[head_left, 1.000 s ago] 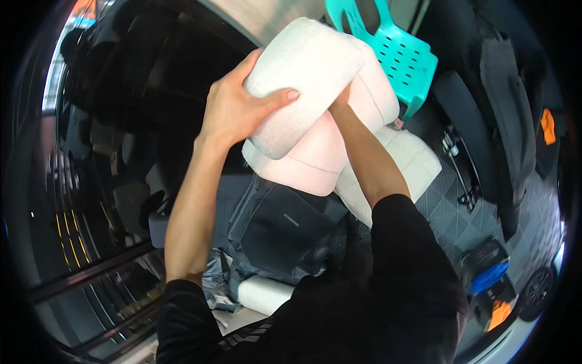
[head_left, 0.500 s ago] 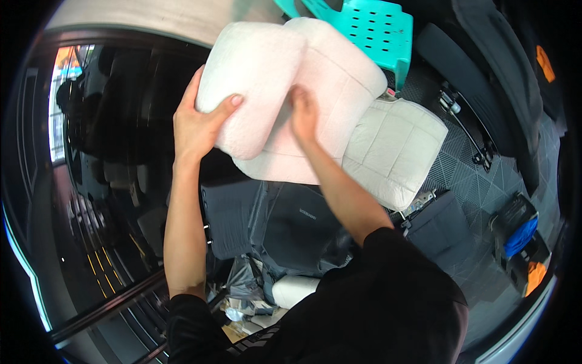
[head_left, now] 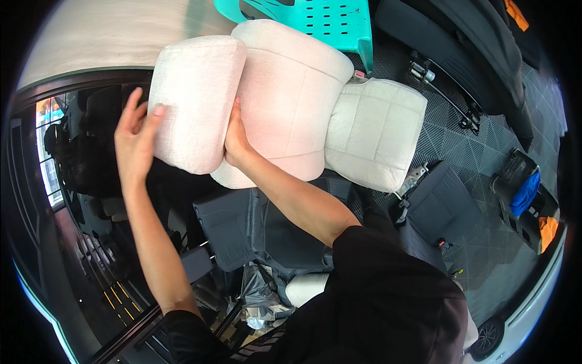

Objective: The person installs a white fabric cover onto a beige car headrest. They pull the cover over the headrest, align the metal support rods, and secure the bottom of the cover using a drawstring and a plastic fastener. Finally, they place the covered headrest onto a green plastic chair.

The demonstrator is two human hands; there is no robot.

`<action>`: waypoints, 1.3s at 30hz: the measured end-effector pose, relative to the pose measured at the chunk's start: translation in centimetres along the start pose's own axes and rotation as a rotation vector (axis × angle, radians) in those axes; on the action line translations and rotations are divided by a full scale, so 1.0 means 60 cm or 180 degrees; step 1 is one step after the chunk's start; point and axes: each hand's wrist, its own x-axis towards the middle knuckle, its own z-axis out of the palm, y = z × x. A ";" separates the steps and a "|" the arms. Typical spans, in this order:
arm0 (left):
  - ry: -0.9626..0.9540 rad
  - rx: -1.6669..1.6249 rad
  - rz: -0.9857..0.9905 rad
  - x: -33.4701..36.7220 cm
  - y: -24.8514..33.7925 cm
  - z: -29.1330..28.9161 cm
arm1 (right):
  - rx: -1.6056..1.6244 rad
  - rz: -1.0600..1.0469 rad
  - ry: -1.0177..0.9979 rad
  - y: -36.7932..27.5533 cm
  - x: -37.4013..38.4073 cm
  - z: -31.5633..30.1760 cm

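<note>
A pale, fabric-covered headrest [head_left: 197, 100] stands at the top of a car seat's cream backrest [head_left: 288, 91]. My left hand [head_left: 136, 142] is at the headrest's left edge, fingers spread and raised off it, the thumb close to or touching the cover. My right hand [head_left: 236, 136] grips the headrest's right side, where it meets the backrest; some of its fingers are hidden behind the headrest. A quilted, pale seat cushion [head_left: 377, 133] adjoins the backrest on the right.
A turquoise plastic chair [head_left: 336, 24] is beyond the seat. Dark seat parts [head_left: 227, 227] lie nearer me, beside a grey plastic bag [head_left: 260, 285]. Another dark seat [head_left: 439, 209] is on the right, near an open black case [head_left: 524, 197] with blue and orange cloths. Glossy dark car bodywork [head_left: 79, 79] fills the left.
My left hand has loosened from the headrest and its fingers have spread. My right hand has moved from over the backrest to the headrest's right side. The view has shifted.
</note>
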 end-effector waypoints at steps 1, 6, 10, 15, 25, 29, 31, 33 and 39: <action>0.0102 0.0180 0.0006 0.008 0.009 -0.013 | -0.0034 -0.0066 -0.0117 -0.001 0.005 -0.005; -0.0588 0.0201 -0.0001 0.036 0.003 -0.002 | 0.0956 0.0760 -0.0618 -0.038 0.034 -0.092; -0.0668 0.0370 -0.0267 0.043 0.021 0.014 | 0.0454 -0.0193 -0.0045 -0.035 0.008 0.024; -0.0628 -0.0020 -0.0106 0.030 0.007 0.020 | 0.0955 0.0656 -0.0849 -0.028 0.072 -0.055; -0.0145 -0.0162 0.0005 0.005 -0.020 0.035 | 0.0351 0.0108 -0.0389 -0.017 0.089 -0.057; -0.0133 0.0439 -0.0341 0.002 -0.027 0.022 | -0.0493 0.0432 0.0131 -0.055 0.023 -0.078; -0.0138 0.0756 -0.0349 0.004 -0.035 0.018 | -0.0876 0.0275 0.0157 -0.075 0.005 -0.127; 0.0347 0.0506 -0.0329 -0.016 -0.039 0.026 | -0.1400 0.0338 0.0017 -0.111 -0.027 -0.207; 0.1180 0.0120 0.0226 -0.316 -0.128 0.151 | -0.5747 0.1590 0.0863 -0.275 -0.177 -0.681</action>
